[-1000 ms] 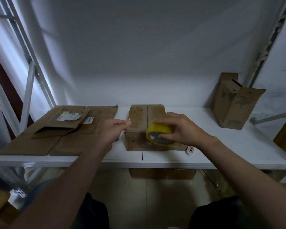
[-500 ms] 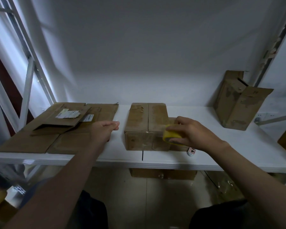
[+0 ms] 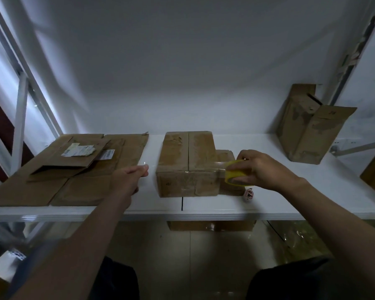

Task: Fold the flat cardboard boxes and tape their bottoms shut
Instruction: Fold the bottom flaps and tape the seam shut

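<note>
Your right fingers (image 3: 239,168) curl round the yellow tape roll (image 3: 236,174) just right of the folded box (image 3: 182,152). Your left fingers (image 3: 142,169) pinch the end of the clear tape strip (image 3: 220,168) just left of it — stretched across the box's near top edge. The box stands mid-shelf (image 3: 290,191), flat cardboard (image 3: 91,176) lying to its left.

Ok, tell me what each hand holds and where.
Right hand grips the yellow tape roll by its rim; left hand appears to pinch the tape's free end.
</note>
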A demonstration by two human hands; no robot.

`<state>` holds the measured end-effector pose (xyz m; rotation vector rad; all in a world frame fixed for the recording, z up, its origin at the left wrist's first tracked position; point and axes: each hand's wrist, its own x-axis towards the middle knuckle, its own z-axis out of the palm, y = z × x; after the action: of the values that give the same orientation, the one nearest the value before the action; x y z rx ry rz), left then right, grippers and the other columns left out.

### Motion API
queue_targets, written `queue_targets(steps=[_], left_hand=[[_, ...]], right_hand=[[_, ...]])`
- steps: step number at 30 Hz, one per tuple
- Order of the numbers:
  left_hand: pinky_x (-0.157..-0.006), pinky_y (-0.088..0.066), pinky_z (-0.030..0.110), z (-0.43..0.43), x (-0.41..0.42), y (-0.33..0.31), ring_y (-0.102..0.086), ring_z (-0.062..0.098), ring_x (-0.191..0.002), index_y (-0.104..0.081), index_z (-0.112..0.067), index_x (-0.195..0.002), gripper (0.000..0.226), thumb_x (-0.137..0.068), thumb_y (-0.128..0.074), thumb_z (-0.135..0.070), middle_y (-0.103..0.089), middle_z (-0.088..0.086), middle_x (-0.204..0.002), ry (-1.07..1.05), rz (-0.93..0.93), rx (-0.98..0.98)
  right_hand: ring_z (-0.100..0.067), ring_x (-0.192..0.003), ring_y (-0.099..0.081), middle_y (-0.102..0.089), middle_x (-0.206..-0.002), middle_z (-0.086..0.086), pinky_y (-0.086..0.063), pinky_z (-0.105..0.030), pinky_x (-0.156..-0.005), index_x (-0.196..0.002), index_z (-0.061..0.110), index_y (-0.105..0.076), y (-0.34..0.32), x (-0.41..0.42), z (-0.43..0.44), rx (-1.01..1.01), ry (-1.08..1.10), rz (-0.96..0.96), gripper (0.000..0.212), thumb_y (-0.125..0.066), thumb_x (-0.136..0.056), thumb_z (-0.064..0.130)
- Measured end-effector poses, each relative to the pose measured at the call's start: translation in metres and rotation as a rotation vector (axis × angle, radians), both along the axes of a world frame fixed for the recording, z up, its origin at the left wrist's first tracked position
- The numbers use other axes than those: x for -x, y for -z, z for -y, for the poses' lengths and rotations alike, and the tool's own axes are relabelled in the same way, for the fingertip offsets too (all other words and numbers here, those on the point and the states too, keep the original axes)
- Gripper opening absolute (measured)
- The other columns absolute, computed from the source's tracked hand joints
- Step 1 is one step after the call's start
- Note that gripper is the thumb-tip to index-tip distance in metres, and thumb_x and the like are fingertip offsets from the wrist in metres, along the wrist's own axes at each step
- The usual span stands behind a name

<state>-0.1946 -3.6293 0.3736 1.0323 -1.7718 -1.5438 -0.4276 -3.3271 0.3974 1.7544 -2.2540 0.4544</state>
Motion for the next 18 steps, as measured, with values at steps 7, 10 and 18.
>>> queue_targets(steps=[7, 10, 18], left_hand=[[-0.052, -0.039, 0.024, 0.009, 0.005, 0.007, -0.05, 0.012, -0.066, -0.075, -0.014, -0.105, 0.024, -0.092, -0.072, -0.034, -0.074, -0.001, -0.098, -0.03, 0.05, 0.018], [-0.054, -0.041, 0.024, 0.009, 0.009, 0.009, -0.051, 0.012, -0.068, -0.076, -0.015, -0.104, 0.024, -0.091, -0.072, -0.035, -0.074, 0.0, -0.099, -0.032, 0.056, 0.015], [-0.054, -0.04, 0.024, 0.019, 0.011, 0.022, -0.052, 0.014, -0.074, -0.074, -0.015, -0.109, 0.03, -0.092, -0.07, -0.039, -0.07, -0.003, -0.096, -0.056, 0.069, -0.014]], right_hand=[[-0.018, -0.094, -0.063, -0.068, -0.11, -0.001, -0.054, -0.028, -0.079, -0.111, 0.022, -0.077, 0.009, 0.004, 0.0, 0.153, -0.069, 0.051, 0.043, -0.08, -0.079, 0.052], [-0.02, -0.089, -0.06, -0.063, -0.106, 0.002, -0.049, -0.028, -0.074, -0.112, 0.026, -0.077, 0.011, 0.015, 0.007, 0.029, -0.018, 0.063, 0.037, -0.084, -0.079, 0.042], [-0.024, -0.082, -0.063, -0.066, -0.096, -0.004, -0.054, -0.033, -0.071, -0.107, 0.025, -0.079, 0.022, 0.027, 0.016, 0.039, -0.072, -0.022, 0.036, -0.074, -0.08, 0.047]])
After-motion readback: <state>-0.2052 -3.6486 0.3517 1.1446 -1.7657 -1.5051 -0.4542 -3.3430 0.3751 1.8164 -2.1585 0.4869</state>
